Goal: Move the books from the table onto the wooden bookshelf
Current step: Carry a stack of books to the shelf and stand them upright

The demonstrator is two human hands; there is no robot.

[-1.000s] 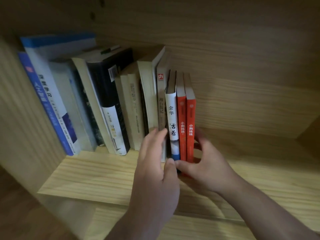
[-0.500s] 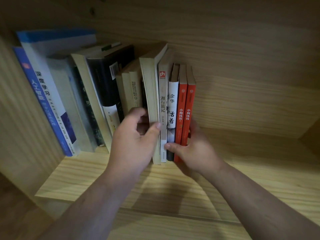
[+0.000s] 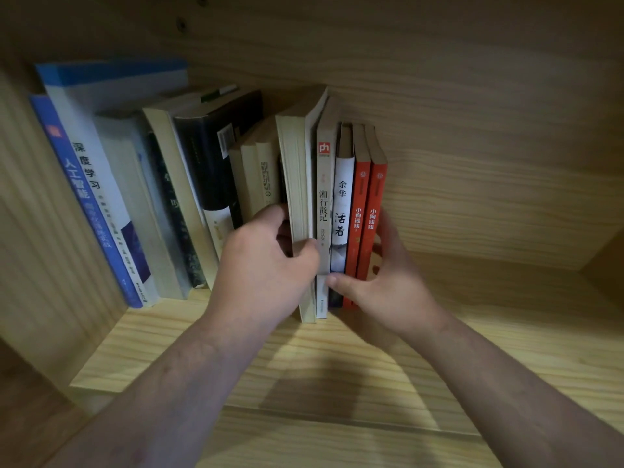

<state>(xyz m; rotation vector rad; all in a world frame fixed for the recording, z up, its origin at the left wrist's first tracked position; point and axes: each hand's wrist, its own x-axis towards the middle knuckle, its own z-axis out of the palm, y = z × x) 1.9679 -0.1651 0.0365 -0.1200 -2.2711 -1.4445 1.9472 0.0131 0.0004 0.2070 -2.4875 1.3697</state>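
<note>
Books (image 3: 341, 211) upright on shelf (image 3: 472, 332) — gripped between hands

books (image 3: 324, 204) upright on shelf (image 3: 506, 332), left side

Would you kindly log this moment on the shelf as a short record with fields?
place: wooden bookshelf, books standing in a row at its left
left hand: gripping the page edge of a cream paperback
right hand: cupped round the two red books at the row's right end
neighbours: white-spined book and beige book between them
free space: shelf bare to the right
</note>
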